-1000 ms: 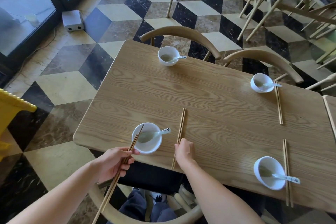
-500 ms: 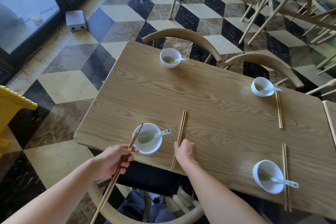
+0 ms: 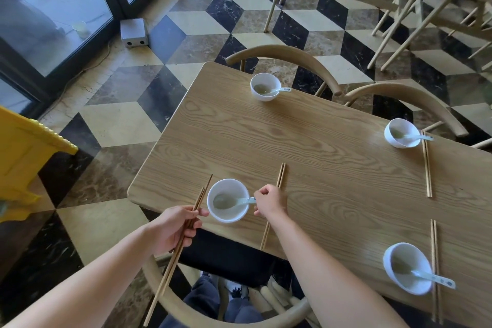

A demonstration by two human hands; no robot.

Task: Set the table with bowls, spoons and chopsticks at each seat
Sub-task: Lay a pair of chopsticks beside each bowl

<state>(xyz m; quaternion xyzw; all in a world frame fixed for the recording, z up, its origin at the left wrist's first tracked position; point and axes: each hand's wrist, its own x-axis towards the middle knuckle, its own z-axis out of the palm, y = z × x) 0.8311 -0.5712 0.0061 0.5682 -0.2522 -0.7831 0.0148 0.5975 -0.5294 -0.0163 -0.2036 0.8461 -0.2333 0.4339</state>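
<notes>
L hand [image 3: 173, 229] grips chopstick pair [image 3: 167, 274], tips beside near bowl [image 3: 228, 217] at table [image 3: 319, 162] edge. R hand [image 3: 270, 204] curled at spoon [image 3: 234, 201] handle; can't tell if pinching. Far bowl [image 3: 265, 86] lacks chopsticks, so we judge the pair goes there. Nudge spoon w/o tipping bowl; lay pair parallel.

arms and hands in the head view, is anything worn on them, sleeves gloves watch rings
Nothing worn shows. The left forearm and right forearm are bare to the frame edge, with no sleeve or cuff in view. The left hand and right hand have no gloves; no watch, bracelet or ring is visible.
</notes>
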